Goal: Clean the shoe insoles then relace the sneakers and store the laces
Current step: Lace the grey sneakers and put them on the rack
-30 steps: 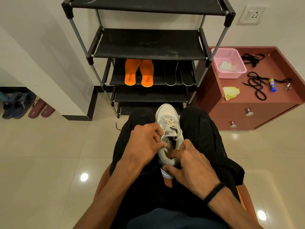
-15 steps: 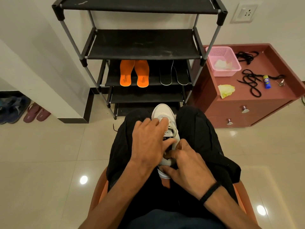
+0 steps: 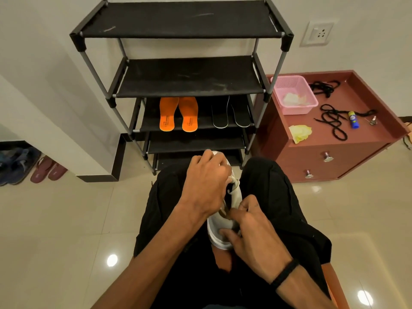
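A light grey sneaker [image 3: 219, 228] lies toe-away between my knees on my lap. My left hand [image 3: 206, 184] covers its front, fingers curled over the toe and laces. My right hand [image 3: 252, 230] grips the heel collar, thumb and fingers pinching around the opening. An orange pair of insoles [image 3: 178, 114] and a black pair of insoles [image 3: 230, 112] lie on the third shelf of the black shoe rack [image 3: 189, 79]. Black laces [image 3: 333, 122] lie loose on the reddish cabinet [image 3: 347, 150].
On the cabinet top stand a pink basket [image 3: 294, 94] holding a cloth, a yellow cloth [image 3: 299, 132], a small blue bottle [image 3: 353, 119] and more black laces [image 3: 324, 86]. Sandals and blue shoes [image 3: 26, 166] sit on the floor at left. I sit on an orange chair [image 3: 334, 284].
My left hand has slid forward from the tongue to cover the toe and laces. My right hand stays at the heel. The view tilted up slightly.
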Demonstrator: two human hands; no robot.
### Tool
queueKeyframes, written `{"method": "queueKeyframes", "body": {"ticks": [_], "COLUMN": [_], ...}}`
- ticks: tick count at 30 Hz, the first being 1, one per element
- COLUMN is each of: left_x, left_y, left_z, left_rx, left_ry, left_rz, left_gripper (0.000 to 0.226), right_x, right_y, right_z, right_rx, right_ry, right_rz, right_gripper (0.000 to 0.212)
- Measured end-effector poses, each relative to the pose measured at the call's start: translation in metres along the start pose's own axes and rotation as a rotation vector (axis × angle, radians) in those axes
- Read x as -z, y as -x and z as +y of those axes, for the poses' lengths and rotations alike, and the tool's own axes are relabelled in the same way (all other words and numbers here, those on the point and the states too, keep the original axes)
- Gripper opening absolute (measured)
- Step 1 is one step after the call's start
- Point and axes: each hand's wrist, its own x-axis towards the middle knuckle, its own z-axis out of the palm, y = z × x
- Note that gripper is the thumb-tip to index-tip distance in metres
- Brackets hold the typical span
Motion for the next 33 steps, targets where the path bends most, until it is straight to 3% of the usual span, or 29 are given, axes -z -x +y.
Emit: {"method": "queueKeyframes", "body": {"ticks": [3,9,14,18,23,26,29,33], "left_x": [0.006,0.031,0.056,0.067,0.058,0.049,0.033,0.007], "left_y": [-0.014,-0.042,-0.066,-0.076,-0.098,-0.118,-0.150,-0.194], "left_z": [-0.003,-0.002,-0.015,-0.024,-0.028,-0.024,-0.021,-0.025], "left_rx": [0.081,0.188,0.304,0.368,0.344,0.356,0.376,0.417], "left_ry": [0.080,0.278,0.699,0.921,0.826,0.894,0.935,0.880], "left_rz": [0.046,0.135,0.260,0.207,-0.022,-0.084,-0.040,0.071], "left_gripper": [0.015,0.030,0.013,0.019,0.069,0.099,0.103,0.089], "right_x": [0.014,0.044,0.083,0.112,0.143,0.156,0.167,0.173], "right_y": [-0.007,-0.019,-0.040,-0.070,-0.123,-0.158,-0.193,-0.239], "right_z": [0.004,0.006,0.005,0.007,0.014,0.020,0.022,0.029], "right_rx": [0.047,0.123,0.159,0.184,0.215,0.200,0.164,0.119], "right_ry": [0.023,0.037,0.091,0.141,0.190,0.187,0.178,0.179], "right_rz": [0.092,0.210,0.303,0.365,0.457,0.492,0.499,0.501], "right_gripper": [0.018,0.014,0.015,0.017,0.018,0.016,0.015,0.016]}}
